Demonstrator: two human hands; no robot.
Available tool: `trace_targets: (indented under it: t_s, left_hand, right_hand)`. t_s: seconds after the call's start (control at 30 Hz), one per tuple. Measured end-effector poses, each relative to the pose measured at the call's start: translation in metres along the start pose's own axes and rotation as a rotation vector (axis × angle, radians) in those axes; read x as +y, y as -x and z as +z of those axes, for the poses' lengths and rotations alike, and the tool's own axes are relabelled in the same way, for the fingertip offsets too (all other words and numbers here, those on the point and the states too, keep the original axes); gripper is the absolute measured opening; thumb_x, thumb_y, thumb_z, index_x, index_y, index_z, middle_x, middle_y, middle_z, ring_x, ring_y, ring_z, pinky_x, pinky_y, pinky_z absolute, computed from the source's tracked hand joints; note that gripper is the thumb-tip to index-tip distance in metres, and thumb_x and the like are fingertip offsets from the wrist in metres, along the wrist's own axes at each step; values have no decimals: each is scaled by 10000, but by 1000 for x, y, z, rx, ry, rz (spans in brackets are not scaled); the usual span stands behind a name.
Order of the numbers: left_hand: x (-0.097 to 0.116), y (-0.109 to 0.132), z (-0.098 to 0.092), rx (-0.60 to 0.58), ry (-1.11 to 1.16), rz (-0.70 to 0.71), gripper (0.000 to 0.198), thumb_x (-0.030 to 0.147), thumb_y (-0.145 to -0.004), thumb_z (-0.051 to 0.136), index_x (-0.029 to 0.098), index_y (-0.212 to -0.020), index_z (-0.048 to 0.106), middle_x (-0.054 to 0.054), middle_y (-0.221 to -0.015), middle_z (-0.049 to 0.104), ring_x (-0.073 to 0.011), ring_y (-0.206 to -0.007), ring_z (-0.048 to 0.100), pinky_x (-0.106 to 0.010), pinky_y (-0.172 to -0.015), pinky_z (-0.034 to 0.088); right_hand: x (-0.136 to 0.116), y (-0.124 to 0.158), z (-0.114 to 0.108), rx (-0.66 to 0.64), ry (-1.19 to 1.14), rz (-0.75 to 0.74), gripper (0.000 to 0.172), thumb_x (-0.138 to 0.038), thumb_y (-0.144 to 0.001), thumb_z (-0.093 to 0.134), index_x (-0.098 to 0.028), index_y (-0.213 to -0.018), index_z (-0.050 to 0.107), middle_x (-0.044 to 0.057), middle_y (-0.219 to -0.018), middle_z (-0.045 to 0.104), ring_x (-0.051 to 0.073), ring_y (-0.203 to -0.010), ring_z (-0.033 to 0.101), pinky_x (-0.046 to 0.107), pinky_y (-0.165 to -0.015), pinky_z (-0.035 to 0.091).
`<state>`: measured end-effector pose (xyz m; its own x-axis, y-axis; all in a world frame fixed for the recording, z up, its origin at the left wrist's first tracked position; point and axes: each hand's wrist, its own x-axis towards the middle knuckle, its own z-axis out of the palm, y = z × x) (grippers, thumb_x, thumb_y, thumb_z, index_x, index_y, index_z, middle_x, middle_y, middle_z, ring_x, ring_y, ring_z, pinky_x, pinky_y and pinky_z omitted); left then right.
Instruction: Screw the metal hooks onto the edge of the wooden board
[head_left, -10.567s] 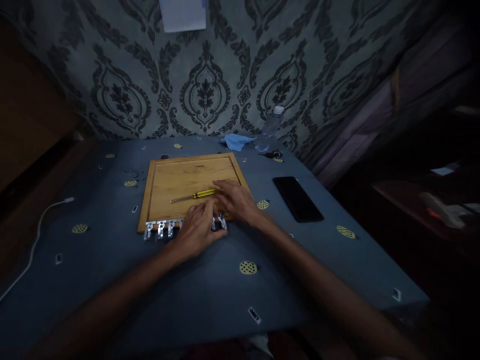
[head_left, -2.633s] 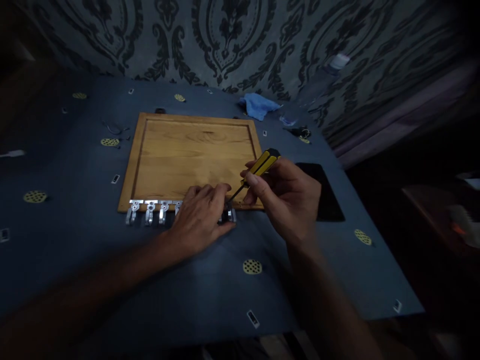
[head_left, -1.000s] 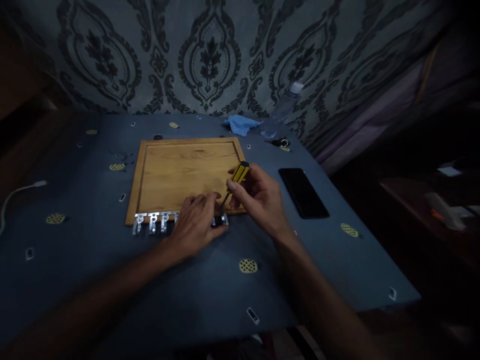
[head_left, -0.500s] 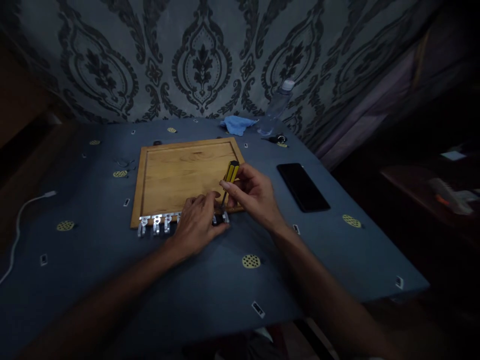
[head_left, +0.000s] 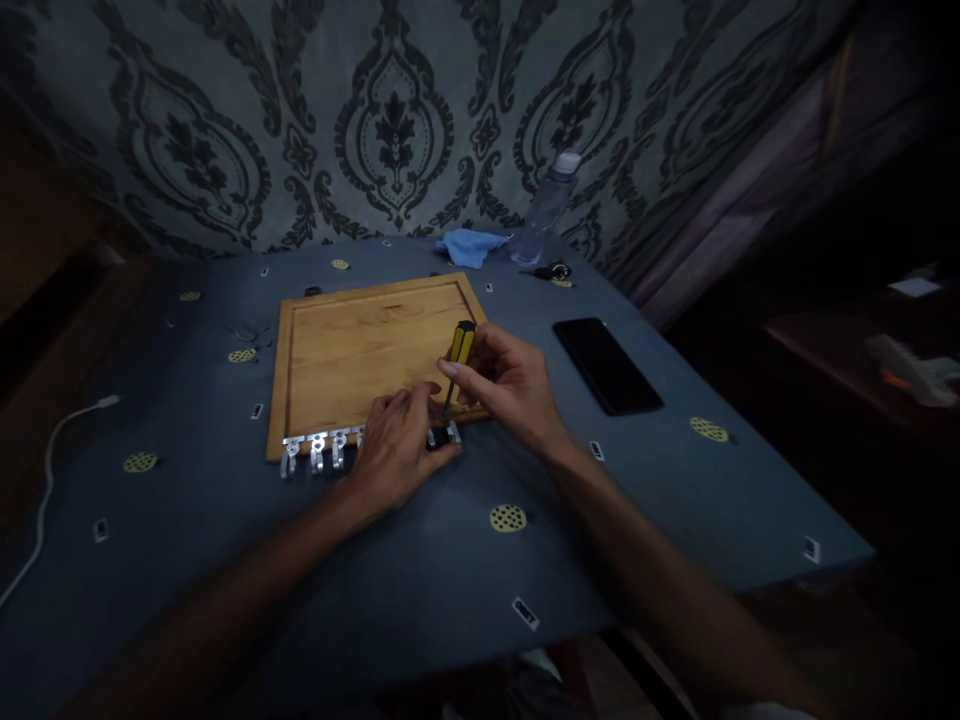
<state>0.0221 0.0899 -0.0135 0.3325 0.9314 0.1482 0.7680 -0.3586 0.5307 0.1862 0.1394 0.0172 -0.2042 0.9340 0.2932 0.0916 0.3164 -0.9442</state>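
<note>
A framed wooden panel (head_left: 360, 350) lies flat on the blue patterned table cover. Several silvery metal hinges (head_left: 317, 452) sit along its near edge. My right hand (head_left: 514, 385) is closed around a yellow and black screwdriver (head_left: 463, 343), held nearly upright, its shaft pointing down at the hinge (head_left: 453, 433) at the right of the row. My left hand (head_left: 397, 445) rests over the panel's near edge, with fingers and thumb around that hinge; it covers part of the row. The screwdriver's tip is too small and dark to make out.
A black phone (head_left: 607, 365) lies to the right of the panel. Behind it are a blue cloth (head_left: 469, 247), a clear bottle (head_left: 545, 210) and a dark cable (head_left: 551, 271). A white cable (head_left: 51, 465) runs along the left of the table (head_left: 375, 610).
The view has shifted slightly. Both hands, the screwdriver and the panel keep nearly the same positions relative to each other.
</note>
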Motion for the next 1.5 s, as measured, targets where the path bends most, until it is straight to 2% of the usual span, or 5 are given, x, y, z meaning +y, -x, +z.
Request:
trace_targets:
  t_s: [0.23, 0.37, 0.73, 1.3, 1.5]
  left_hand:
    - [0, -1, 0, -10, -11, -3, 574, 246, -832, 832, 218, -1259, 448, -85, -1208, 720, -318, -1219, 663, -484, -1034, 464]
    - [2, -2, -2, -19, -24, -26, 584, 250, -817, 847, 218, -1248, 453, -90, -1215, 718, -325, -1224, 661, -486, -1037, 470]
    - [-2, 1, 1, 0, 7, 1, 613, 252, -845, 825, 208, -1319, 440, -82, -1188, 733, -309, -1223, 664, -491, -1038, 466]
    - [-1, 0, 0, -8, -21, -2, 608, 256, -841, 831, 208, -1303, 438, -101, -1219, 729, -324, -1243, 656, -488, -1026, 467]
    - [-1, 1, 1, -5, -8, 7, 579, 249, -858, 806, 228, -1304, 437, -89, -1227, 726, -316, -1243, 654, -500, -1044, 463]
  right_hand:
    - [-2, -1, -2, -40, 49, -50, 434, -617, -851, 759, -221, -818, 585, -51, -653, 545, 112, -562, 569, 271, -512, 429]
    - [-1, -1, -1, -52, 7, -38, 445, -618, -846, 761, -226, -800, 555, -61, -636, 551, 104, -504, 563, 273, -496, 423]
    - [-4, -1, 0, 141, -64, -46, 502, -649, -791, 802, -259, -776, 486, -74, -635, 512, 97, -438, 538, 269, -409, 409]
    - [7, -2, 2, 80, 15, -45, 478, -637, -835, 761, -249, -792, 484, -66, -659, 537, 91, -440, 529, 276, -446, 419]
    - [7, -3, -4, -14, 23, -33, 438, -621, -853, 756, -232, -893, 560, -43, -747, 579, 95, -503, 570, 273, -486, 449]
